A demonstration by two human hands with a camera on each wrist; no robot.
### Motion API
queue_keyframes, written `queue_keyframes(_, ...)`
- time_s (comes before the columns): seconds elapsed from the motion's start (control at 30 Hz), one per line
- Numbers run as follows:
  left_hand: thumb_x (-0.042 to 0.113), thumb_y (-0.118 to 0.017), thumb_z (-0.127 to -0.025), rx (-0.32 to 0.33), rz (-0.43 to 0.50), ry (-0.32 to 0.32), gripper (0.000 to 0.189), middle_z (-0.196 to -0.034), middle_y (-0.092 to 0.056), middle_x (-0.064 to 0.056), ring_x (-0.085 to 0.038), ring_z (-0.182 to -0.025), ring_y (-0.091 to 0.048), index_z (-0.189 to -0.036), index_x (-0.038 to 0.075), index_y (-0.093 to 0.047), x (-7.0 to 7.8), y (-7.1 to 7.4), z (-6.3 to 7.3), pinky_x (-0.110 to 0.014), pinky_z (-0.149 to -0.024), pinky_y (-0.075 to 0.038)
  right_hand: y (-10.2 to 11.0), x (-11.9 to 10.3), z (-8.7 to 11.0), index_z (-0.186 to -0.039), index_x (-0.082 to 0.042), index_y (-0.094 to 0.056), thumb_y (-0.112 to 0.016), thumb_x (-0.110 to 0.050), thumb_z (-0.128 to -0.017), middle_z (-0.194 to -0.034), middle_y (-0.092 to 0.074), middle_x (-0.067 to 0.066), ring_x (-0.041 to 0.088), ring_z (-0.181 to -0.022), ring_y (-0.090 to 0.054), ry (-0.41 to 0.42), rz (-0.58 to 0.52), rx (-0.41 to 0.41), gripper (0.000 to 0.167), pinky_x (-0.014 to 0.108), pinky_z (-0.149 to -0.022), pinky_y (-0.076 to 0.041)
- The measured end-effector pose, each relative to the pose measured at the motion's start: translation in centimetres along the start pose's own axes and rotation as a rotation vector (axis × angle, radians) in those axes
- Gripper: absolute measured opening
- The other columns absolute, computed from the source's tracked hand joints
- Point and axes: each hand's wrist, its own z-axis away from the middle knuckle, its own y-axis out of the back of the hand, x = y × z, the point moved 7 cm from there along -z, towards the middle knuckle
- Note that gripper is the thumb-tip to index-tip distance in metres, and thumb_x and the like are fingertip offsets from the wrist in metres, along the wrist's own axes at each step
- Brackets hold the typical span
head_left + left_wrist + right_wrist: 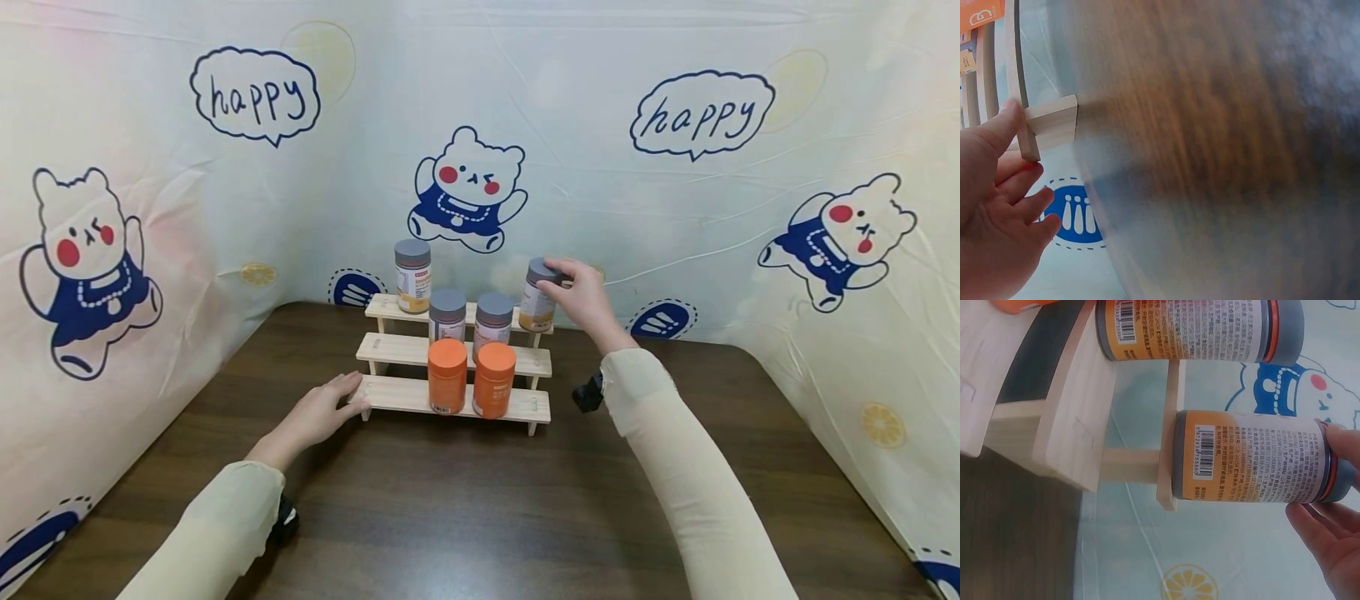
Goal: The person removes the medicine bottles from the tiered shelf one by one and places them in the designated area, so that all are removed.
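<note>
Head view: your right hand [585, 296] pinches a grey-capped bottle [537, 307] by the lid [543, 268], its body below your fingers. Your left hand [315, 412], thumb on top, grips the wooden rack [405, 350] by its lowest step [397, 392].

On the side toward the desk's [465, 500] left edge, the person is wearing a plain cream left sleeve [198, 537], its paler cuff [251, 490] puckering softly around the wrist. A small black device [285, 521] with a pale patch is sticking out beneath it. Toward the desk's right edge, a matching cream right sleeve [697, 483] is creasing lightly and ending in a loose, wrinkling cuff [637, 385]; another black device [588, 394], dark and chunky, is showing beside it. Both hands are going bare.
</note>
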Motion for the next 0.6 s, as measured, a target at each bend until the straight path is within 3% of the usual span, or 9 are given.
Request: queue_keyframes(0.6,0.025,-0.057,-0.093,0.003,0.002,-0.002,0.057,-0.137,-0.036,-0.028,-0.043,-0.124,-0.034,-0.135,-0.008,-0.039,-0.1,-0.1,-0.1,-0.055,-0.099,-0.028,3.7,2.2,2.1,-0.127,-0.004,-0.055,-0.066,-0.018,-0.087,-0.131,-0.048,0.014,0.029,-0.116,-0.048,0.008,-0.015,0.068,0.044,0.041,-0.092,-0.043)
